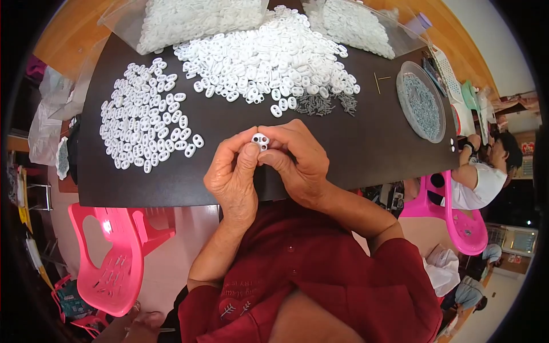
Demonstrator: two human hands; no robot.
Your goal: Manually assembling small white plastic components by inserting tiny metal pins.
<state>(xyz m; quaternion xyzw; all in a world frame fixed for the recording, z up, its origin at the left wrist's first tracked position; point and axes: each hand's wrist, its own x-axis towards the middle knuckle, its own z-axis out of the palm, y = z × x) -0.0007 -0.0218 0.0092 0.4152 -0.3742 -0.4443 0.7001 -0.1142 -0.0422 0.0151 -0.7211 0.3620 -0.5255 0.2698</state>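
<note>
Near the table's front edge, a small white plastic piece with round holes (261, 139) is pinched between both my hands. My left hand (233, 171) is closed on its left side, thumb and fingertips pressed to it. My right hand (298, 157) grips the same piece from the right, its thumb below and index finger above. The fingers cover part of the piece. Beyond my hands lies a big heap of white oval two-holed pieces (257, 60). A smaller spread of similar pieces (140, 120) lies to the left. Small dark grey pins or screws (314, 106) are piled at the big heap's near edge.
A round clear tub (440, 134) of small grey metal parts stands on the right. Clear bags of white pieces (197, 23) lie at the back. Thin brass-coloured rods (377, 84) rest nearby. Pink chairs (111, 274) flank the dark table (366, 151). Another person (477, 177) sits far right.
</note>
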